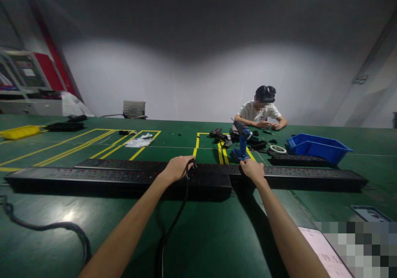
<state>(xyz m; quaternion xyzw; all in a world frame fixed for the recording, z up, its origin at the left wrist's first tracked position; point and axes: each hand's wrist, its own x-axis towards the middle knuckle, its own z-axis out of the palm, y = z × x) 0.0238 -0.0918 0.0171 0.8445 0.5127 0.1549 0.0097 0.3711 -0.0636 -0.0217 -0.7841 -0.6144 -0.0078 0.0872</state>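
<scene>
Two long black power strips with rows of sockets and small red marks lie across the green table, the near power strip (124,177) overlapping the view of the far power strip (304,177). My left hand (180,167) is closed around a black plug (192,165) just over the near strip's right part. Its black cable (182,207) hangs down toward me; whether the pins sit in a socket cannot be made out. My right hand (252,170) is curled over the far strip, its fingertips partly hidden. Just behind it stands a blue cordless drill (242,139).
A blue bin (316,148), a tape roll (278,149) and a second drill (218,134) lie beyond the strips. White gloves (139,141) rest at left. Across the table sits a person (259,112). A phone (322,249) lies near my right forearm, a thick cable (46,227) at left.
</scene>
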